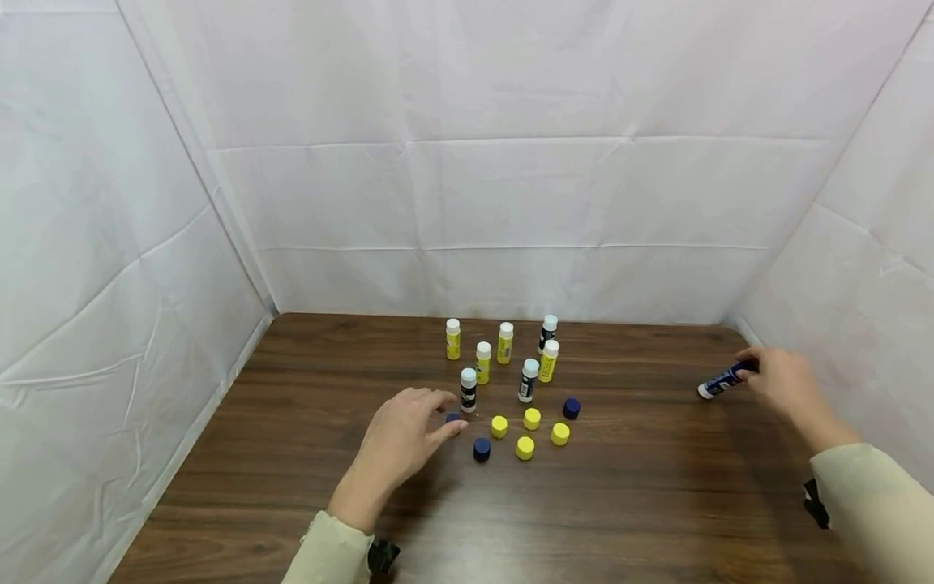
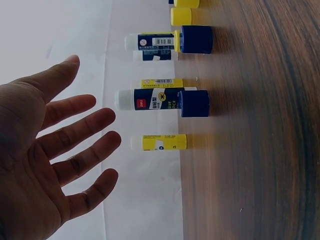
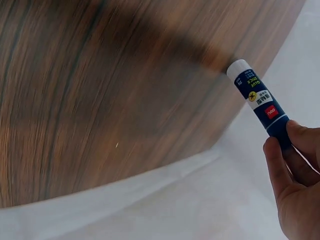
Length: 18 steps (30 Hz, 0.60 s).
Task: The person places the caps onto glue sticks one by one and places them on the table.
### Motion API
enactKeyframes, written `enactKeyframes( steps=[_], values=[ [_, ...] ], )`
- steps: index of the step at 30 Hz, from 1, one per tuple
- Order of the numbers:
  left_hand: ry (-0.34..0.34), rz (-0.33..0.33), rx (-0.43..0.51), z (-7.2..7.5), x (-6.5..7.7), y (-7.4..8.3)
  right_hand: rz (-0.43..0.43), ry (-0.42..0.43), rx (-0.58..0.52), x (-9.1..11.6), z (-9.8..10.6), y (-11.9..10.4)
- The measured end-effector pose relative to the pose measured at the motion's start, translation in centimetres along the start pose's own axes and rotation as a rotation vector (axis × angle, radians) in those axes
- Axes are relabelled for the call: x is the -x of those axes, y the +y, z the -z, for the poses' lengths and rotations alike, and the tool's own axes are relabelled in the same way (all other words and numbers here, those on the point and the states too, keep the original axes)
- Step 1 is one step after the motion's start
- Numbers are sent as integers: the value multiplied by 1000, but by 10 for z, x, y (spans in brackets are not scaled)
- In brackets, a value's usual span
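At the table's right side my right hand (image 1: pixel 784 393) pinches a capped navy glue stick (image 3: pixel 259 97) by its blue cap end. The stick tilts, its white end pointing down and left, close over the wood. My left hand (image 1: pixel 404 434) hovers spread around a loose blue cap (image 1: pixel 452 418), fingers relaxed with nothing between them; in the left wrist view that hand (image 2: pixel 55 145) is apart from everything. Just beyond it stands an uncapped-looking navy glue stick (image 1: pixel 469 391), white end up. A second blue cap (image 1: pixel 481 450) lies right of the thumb.
Several yellow glue sticks (image 1: pixel 505 344) and two more navy ones (image 1: pixel 528 381) stand white end up behind the caps. Several yellow caps (image 1: pixel 532 418) and another blue cap (image 1: pixel 571 408) sit on the brown table (image 1: pixel 292 454). White cloth walls (image 1: pixel 511 195) border the back and sides.
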<state>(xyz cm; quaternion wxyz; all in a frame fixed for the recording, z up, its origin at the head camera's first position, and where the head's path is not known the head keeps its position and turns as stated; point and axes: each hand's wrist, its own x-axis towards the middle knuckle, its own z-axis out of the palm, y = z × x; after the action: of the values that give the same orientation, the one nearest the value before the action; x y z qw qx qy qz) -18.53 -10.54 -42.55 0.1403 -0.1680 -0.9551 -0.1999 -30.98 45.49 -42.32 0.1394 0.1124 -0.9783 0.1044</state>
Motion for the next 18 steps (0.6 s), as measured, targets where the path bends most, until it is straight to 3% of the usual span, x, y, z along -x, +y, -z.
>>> enactKeyframes(
  steps=[8, 18],
  values=[
    [-4, 16, -14, -2, 2, -2, -44, -13, 35, -2, 8, 21],
    [-16, 59, 31, -4, -2, -3, -74, -50, 48, -4, 13, 30]
  ],
)
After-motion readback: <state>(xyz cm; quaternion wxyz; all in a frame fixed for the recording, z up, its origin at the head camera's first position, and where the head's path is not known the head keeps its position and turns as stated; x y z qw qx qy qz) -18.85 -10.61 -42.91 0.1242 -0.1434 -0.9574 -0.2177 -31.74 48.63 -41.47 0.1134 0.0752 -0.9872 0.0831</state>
